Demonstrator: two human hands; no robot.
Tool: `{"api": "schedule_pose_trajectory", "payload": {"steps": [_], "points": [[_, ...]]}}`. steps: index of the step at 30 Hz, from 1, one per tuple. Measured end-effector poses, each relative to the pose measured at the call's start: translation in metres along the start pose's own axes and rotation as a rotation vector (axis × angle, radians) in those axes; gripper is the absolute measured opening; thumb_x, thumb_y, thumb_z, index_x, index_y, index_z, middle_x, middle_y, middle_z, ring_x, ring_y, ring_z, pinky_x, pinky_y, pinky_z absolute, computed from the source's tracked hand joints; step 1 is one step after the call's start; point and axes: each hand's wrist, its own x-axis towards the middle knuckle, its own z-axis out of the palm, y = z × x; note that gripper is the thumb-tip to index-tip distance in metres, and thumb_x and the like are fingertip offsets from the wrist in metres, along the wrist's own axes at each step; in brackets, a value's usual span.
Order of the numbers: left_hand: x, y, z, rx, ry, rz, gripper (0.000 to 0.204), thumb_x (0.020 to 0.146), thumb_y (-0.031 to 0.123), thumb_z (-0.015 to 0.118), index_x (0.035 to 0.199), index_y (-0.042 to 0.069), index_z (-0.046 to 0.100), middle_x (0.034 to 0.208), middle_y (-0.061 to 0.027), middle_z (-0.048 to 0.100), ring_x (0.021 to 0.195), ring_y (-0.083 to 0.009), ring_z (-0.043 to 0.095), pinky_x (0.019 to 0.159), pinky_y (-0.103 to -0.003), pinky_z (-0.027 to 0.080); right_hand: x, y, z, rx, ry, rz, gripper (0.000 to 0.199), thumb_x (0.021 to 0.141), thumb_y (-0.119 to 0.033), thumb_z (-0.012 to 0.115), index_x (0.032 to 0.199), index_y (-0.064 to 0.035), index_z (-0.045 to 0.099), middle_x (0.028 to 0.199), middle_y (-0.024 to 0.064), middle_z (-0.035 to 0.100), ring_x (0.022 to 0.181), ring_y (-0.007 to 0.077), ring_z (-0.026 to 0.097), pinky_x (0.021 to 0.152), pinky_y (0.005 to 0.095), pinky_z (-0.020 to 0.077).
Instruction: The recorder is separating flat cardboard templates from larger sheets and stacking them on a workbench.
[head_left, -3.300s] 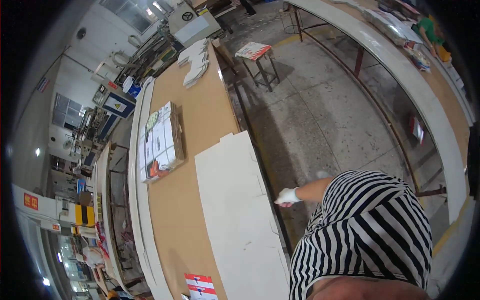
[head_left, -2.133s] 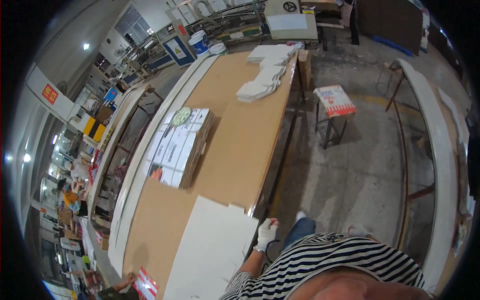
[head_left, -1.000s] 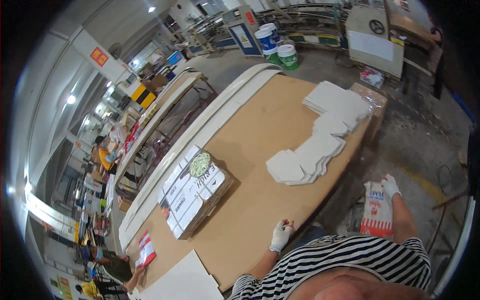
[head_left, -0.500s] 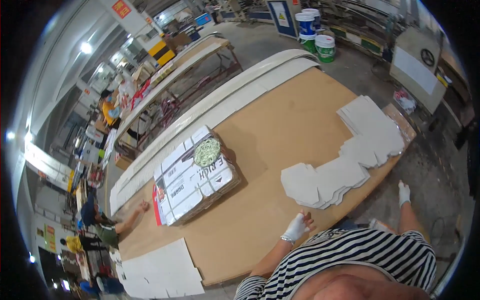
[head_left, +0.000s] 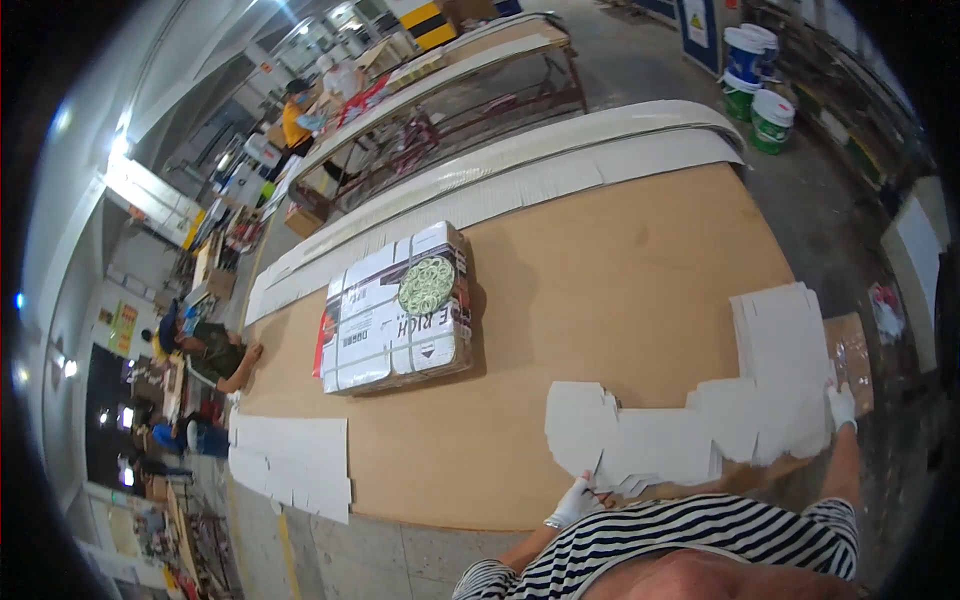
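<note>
A fanned-out row of white die-cut cardboard blanks [head_left: 690, 432] lies along the near right part of a large brown-topped table [head_left: 620, 260]. At the near left corner of the blanks, my left hand [head_left: 574, 503], in a white glove with bare fingertips, closes on their edge. My right hand [head_left: 841, 404], gloved the same way, rests against their right edge with its fingers stretched out. Beside it lies a brown taped cardboard piece [head_left: 852, 362]. Part of the left fingers is hidden by the sheets.
A strapped white carton [head_left: 385, 335] with a ring-shaped bundle of pale green bands [head_left: 427, 286] on top stands mid-table. White sheets line the far edge and the near left corner [head_left: 290, 460]. A person [head_left: 215, 355] leans at the left end. Buckets [head_left: 771, 120] stand beyond.
Both hands have come to the cardboard blanks, the right one from beside the table up to their right edge. My view has turned, shifting the whole scene.
</note>
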Motion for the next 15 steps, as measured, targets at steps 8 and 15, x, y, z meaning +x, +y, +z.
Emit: {"api": "schedule_pose_trajectory", "payload": {"steps": [8,15], "points": [[0.042,-0.026,-0.008,0.109,0.381,0.225,0.049,0.087,0.047,0.072,0.105,0.003,0.060,0.097,-0.0136,0.065,0.082,-0.0296,0.061,0.071,-0.042,0.051,0.086,0.024,0.022,0.152,-0.274,-0.061,0.079,0.093,-0.053,0.057,0.146,0.0038,0.040,0.148,0.0222,0.044,0.136,0.0351,0.043,0.114,0.0403,0.0297],[0.060,-0.027,-0.007,0.205,0.591,0.272,0.059,0.093,0.044,0.065,0.130,0.001,0.050,0.119,-0.0179,0.063,0.099,-0.0324,0.065,0.081,-0.049,0.054,0.115,0.048,0.043,0.306,-0.234,-0.044,0.057,0.094,-0.032,0.063,0.131,0.0105,0.053,0.133,0.0177,0.055,0.123,0.0257,0.052,0.103,0.0350,0.0406]]}}
